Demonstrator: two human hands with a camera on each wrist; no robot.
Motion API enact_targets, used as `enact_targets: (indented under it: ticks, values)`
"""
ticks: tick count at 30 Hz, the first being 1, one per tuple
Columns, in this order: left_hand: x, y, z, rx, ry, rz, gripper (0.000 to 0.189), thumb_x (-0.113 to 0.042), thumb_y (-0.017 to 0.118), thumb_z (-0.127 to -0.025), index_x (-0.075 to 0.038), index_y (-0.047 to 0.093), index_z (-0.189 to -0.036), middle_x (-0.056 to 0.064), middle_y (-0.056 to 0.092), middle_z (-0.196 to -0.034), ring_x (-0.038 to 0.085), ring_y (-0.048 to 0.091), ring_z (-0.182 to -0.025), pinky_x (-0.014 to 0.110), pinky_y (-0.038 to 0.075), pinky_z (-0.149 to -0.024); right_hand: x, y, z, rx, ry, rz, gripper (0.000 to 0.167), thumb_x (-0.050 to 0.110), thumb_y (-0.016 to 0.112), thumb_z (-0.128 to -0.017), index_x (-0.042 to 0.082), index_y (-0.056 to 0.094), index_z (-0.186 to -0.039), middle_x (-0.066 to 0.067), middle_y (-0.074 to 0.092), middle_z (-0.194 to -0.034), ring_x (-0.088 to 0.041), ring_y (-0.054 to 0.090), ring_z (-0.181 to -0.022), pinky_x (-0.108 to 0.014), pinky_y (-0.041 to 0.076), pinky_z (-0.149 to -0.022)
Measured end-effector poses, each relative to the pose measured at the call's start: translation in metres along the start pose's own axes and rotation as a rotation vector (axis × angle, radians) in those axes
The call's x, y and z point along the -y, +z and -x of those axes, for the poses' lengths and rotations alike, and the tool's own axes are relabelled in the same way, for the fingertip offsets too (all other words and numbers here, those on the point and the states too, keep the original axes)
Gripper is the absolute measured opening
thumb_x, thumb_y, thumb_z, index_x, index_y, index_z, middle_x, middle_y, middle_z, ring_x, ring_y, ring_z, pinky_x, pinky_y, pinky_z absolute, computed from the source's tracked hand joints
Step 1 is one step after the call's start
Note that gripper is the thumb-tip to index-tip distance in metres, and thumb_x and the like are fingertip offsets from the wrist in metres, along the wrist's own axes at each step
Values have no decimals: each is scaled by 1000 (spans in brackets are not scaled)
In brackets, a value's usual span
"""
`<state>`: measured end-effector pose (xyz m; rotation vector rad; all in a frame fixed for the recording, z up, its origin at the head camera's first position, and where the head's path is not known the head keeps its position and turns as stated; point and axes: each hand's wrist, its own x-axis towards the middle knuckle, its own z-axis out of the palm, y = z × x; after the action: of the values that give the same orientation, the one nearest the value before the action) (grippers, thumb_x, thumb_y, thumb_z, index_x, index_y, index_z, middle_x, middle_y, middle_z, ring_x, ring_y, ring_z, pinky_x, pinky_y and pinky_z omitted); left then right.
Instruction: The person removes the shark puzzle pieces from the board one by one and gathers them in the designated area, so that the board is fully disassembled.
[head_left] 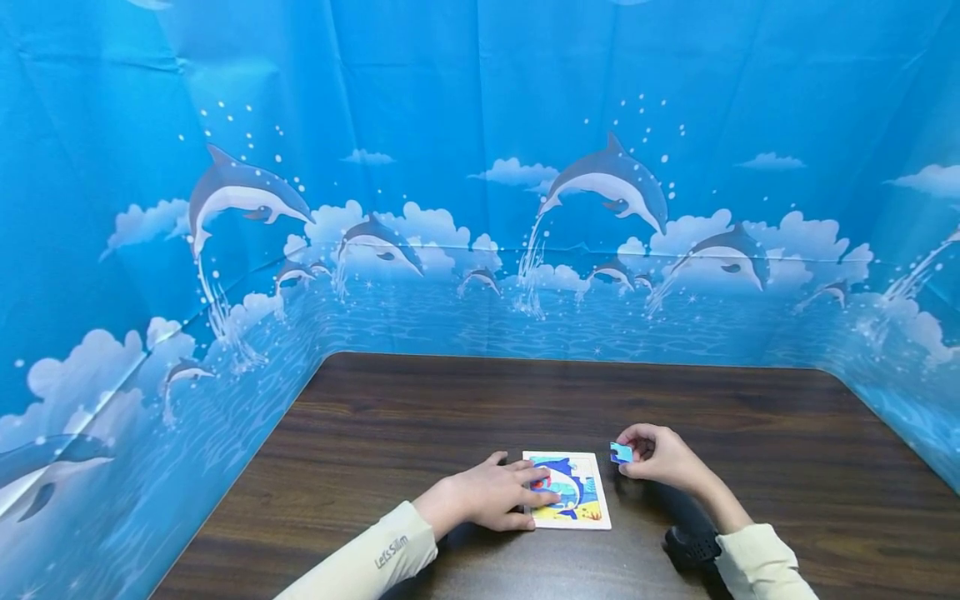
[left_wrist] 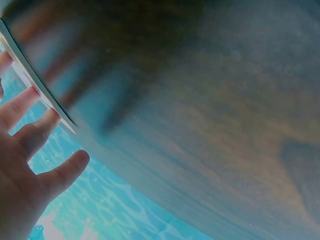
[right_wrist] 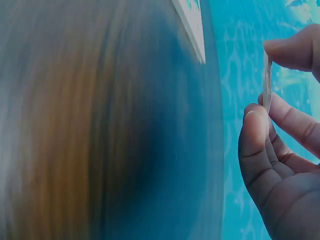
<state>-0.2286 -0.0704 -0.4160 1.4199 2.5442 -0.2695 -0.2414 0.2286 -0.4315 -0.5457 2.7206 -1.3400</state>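
On the table lies a square jigsaw puzzle [head_left: 573, 525] with a white border and a blue dolphin picture. My left hand [head_left: 491, 496] rests on its left part, fingers spread and nearly straight over the picture. In the left wrist view the fingertips of that hand [left_wrist: 20, 165] overlap the edge of the puzzle board [left_wrist: 37, 82]. To the right of the board, my right hand [head_left: 666, 457] pinches a small blue puzzle piece [head_left: 621, 453] between thumb and fingers. Seen edge-on in the right wrist view, this piece [right_wrist: 267, 82] is thin, with a pale side.
Dark wood-grain table [head_left: 420, 404] spreads around the board. A blue curtain with printed dolphins [head_left: 480, 329] borders its back and sides. A black device [head_left: 690, 546] sits at the right wrist, and pale sleeves [head_left: 375, 554] cover the forearms.
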Motion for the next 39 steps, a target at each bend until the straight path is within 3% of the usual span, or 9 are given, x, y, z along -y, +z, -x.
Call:
enact_targets:
  ticks: [14,27,32,39]
  values:
    - [0,1,2,1,0,-19,52,-49,41,-96,-41,27,-146,-5,26,-155,17,29,-142,51,32,-109,-30,-36,25,36,51,110,32,5,70,-72,-5,60,-100,-6,59,-81,-3,48,-66,-22,44,-54]
    - [-1,0,0,-5,-6,-12,52,-49,42,-96,-42,27,-146,-5,26,-155,17,28,-143,53,31,-109,-35,-44,27,-6,150,268,29,4,74,-70,-2,65,-97,-6,57,-86,-16,46,-74,-25,39,-59]
    - [-1,0,0,-1,-10,-4,53,-48,43,-96,-41,27,-146,-5,26,-155,18,28,-143,53,30,-109,-36,-43,26,-8,155,322,28,5,75,-69,-1,67,-95,-6,54,-86,-17,44,-76,-27,37,-62]
    - [-2,1,1,-2,-8,-8,52,-48,43,-96,-41,28,-146,-5,26,-155,18,28,-142,53,30,-109,-35,-43,26,14,143,342,32,6,76,-67,-4,69,-97,-9,57,-91,-18,48,-80,-29,43,-65]
